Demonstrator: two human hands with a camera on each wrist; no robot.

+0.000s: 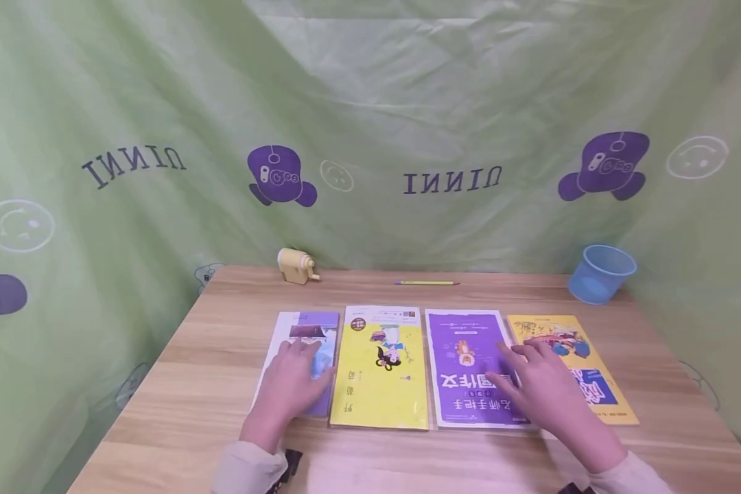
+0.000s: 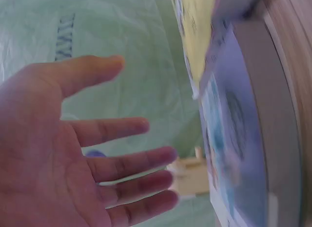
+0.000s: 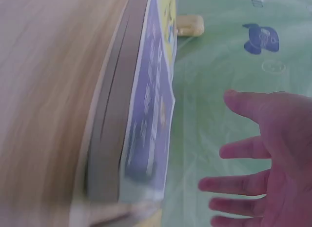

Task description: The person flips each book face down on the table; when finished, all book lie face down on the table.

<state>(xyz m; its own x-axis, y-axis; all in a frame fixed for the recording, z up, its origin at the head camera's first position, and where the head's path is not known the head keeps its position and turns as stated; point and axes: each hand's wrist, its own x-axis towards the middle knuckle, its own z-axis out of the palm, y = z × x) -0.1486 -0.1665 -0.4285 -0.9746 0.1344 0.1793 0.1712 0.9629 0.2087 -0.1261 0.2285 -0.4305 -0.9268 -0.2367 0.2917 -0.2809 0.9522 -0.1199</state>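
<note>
My left hand [image 1: 294, 379] is held over a lilac and white book [image 1: 291, 321] at the left end of a row. In the left wrist view its fingers are spread, with a gap between them and the book's cover [image 2: 234, 124]. Beside that book lies a yellow book [image 1: 379, 391] with a cartoon figure on it. To its right is a purple book [image 1: 463, 343]. My right hand [image 1: 546, 384] hovers between the purple book and an orange-yellow book [image 1: 605, 357], covering part of both. The right wrist view shows its fingers apart, holding nothing.
At the back left of the wooden table [image 1: 191, 350] stands a cream hand-cranked pencil sharpener [image 1: 295, 266]. A yellow pencil [image 1: 429, 283] lies along the back edge. A blue cup-shaped container [image 1: 600, 276] is at the back right. Behind hangs a green printed curtain [image 1: 370, 123].
</note>
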